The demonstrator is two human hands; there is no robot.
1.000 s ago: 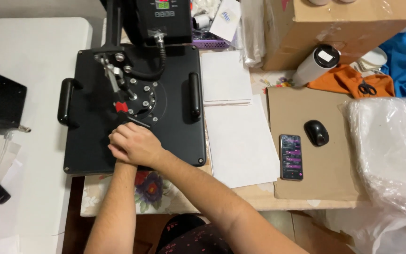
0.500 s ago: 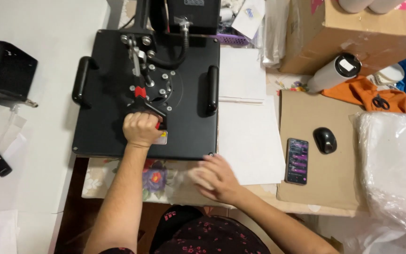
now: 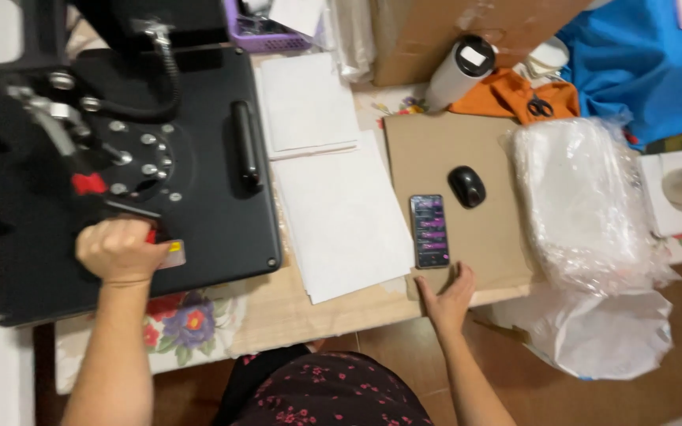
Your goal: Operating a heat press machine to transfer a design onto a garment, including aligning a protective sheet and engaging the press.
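The left hand [image 3: 124,251] is clenched around the handle of the black heat press [image 3: 199,197] at the table's left end, a heavy, rigid machine best worked by that lever, while the right hand [image 3: 447,296] rests released, flat on the brown cardboard sheet [image 3: 451,150].

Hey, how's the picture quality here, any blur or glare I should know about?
Head view: lighting even and soft; slight motion blur on the heat press and left hand; the phone and right hand are fairly sharp; mild glare on the plastic bag.
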